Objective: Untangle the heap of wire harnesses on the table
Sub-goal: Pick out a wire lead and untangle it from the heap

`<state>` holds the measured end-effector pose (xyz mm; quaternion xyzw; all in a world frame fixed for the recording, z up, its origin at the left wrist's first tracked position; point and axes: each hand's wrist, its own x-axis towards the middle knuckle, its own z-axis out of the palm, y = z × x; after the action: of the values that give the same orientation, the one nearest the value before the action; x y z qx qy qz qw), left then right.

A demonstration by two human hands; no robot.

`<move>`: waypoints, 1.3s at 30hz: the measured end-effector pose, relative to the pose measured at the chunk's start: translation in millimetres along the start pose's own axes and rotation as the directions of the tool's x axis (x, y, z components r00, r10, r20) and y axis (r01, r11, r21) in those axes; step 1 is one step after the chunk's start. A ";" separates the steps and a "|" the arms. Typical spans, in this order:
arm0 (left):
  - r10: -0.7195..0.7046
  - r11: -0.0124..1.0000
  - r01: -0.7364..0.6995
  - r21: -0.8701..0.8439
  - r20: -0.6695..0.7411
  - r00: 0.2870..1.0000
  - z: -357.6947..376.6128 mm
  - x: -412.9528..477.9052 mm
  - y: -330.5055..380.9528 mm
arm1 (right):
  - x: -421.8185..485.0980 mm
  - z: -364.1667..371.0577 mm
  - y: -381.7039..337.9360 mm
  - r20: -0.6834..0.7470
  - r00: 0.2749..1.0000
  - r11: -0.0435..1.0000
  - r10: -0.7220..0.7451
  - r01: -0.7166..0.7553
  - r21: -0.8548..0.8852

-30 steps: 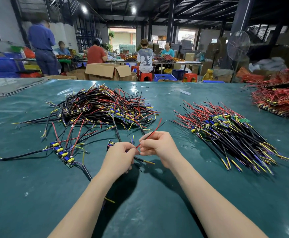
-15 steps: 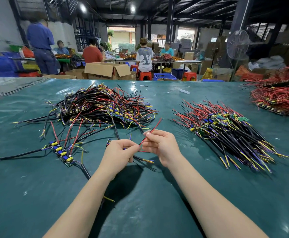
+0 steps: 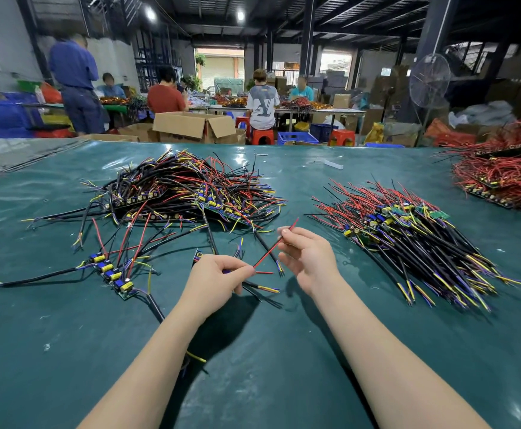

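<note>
Hiding most of one harness [image 3: 197, 256], my left hand [image 3: 219, 280] pinches a red wire [image 3: 271, 248] low; my right hand [image 3: 307, 255] pinches it higher. Wire slants away rightward over the counter [image 3: 253, 366], near the heap [image 3: 185, 193].

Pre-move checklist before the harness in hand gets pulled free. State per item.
1. Left hand grips the held harness: ok, its fingers curl round it.
2. Right hand pinches the red wire: ok, near the wire's upper end.
3. Red wire clear of the tangled heap: ok, its tip stands free in the air.
4. Black cable free of neighbouring cables: cannot tell, several cross under the left hand.
5. Path to the aligned pile on the right: looks ok, only the table shows between it and the right hand.
</note>
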<state>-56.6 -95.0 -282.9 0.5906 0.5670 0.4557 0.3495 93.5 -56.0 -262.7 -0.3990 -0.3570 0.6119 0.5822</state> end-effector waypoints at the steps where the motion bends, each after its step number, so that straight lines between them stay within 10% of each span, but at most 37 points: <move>1: 0.001 1.000 -0.001 0.006 0.002 1.000 0.4 -0.3 0.1 | 0.3 -1.0 0.2 -0.041 0.999 1.000 -0.013 0.013 0.011; 16: -0.041 0.994 0.040 0.105 0.005 0.999 -3.2 -1.5 -0.5 | 5.0 -8.4 -10.9 -0.037 0.976 0.968 -0.217 0.210 -0.137; 25: -0.037 0.951 0.130 0.280 -0.316 0.948 0.6 -1.0 2.4 | -13.9 13.7 -11.7 0.337 0.937 0.995 -0.089 0.102 -0.021; 29: 0.003 1.000 -0.008 -0.028 -0.168 0.986 -8.4 -1.8 5.6 | -0.3 1.5 -13.9 0.063 0.998 0.956 0.020 -0.038 0.290; 32: 0.088 0.953 -0.074 -0.295 0.035 0.995 -7.9 -7.8 18.0 | 7.5 -5.3 -7.2 -0.147 0.988 0.978 0.057 -0.025 0.206; 39: 0.004 0.967 0.015 -0.254 0.074 0.997 -9.9 -8.4 19.4 | 8.0 -8.5 2.2 -0.146 0.974 0.958 0.172 -0.131 0.253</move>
<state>-58.6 -106.5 -262.7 0.5556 0.4924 0.5014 0.4444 100.2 -48.4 -268.9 -0.4011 -0.1980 0.6582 0.6055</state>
